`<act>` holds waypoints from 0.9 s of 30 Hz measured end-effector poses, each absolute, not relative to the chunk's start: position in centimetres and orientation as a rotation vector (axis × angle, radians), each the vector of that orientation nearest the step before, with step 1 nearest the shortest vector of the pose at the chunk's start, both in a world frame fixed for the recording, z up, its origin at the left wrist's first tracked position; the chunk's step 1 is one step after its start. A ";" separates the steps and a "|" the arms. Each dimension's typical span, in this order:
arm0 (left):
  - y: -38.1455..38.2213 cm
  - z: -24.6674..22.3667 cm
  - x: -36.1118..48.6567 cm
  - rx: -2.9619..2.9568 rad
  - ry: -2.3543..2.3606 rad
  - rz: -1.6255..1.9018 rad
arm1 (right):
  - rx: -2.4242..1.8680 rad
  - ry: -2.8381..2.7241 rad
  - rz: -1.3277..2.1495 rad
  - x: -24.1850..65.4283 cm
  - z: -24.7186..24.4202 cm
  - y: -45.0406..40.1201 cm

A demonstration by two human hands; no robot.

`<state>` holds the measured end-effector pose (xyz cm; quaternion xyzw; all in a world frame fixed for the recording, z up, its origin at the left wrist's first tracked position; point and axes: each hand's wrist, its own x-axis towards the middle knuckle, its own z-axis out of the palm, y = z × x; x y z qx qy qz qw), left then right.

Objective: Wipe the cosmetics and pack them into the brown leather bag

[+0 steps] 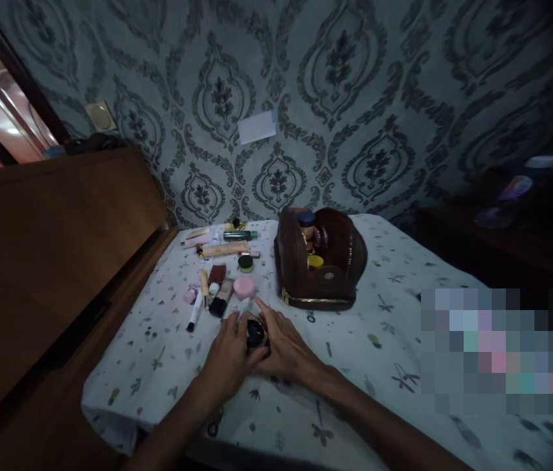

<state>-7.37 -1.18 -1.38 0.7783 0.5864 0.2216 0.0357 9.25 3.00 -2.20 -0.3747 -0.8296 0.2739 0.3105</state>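
Hands, two: left hand [230, 347], right hand [286, 340]. Black case [255, 333], one. Bag [320, 291], one; from here I count one blue lid [306, 219] and one yellow lid [315, 262] inside. Sheet [379, 418], one. Upon it: pink jar [244, 288], one; dark-lidded pot [245, 263], one; green bottle [239, 235], one; beige tube [224, 249], one; black-capped bottle [221, 299], one; white tube [196, 309], one; red square [217, 273], one. Small pieces toward the wall overlap; I cannot number them. Wall card [256, 127], one; wall switch [101, 116], one. Blurred bottle, right [506, 196], one.
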 end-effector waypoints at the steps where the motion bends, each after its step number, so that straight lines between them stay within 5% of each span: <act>1: -1.3 -1.5 -7.2 2.413 1.846 0.661 | -1.002 -2.204 0.732 9.3 -2.0 2.9; 15: -1.1 -2.9 -6.2 2.516 1.855 0.651 | -0.992 -2.300 0.865 10.1 -1.4 3.6; 27: -2.7 0.2 -5.8 2.689 1.290 0.763 | -1.016 -2.250 1.004 10.4 -1.9 4.1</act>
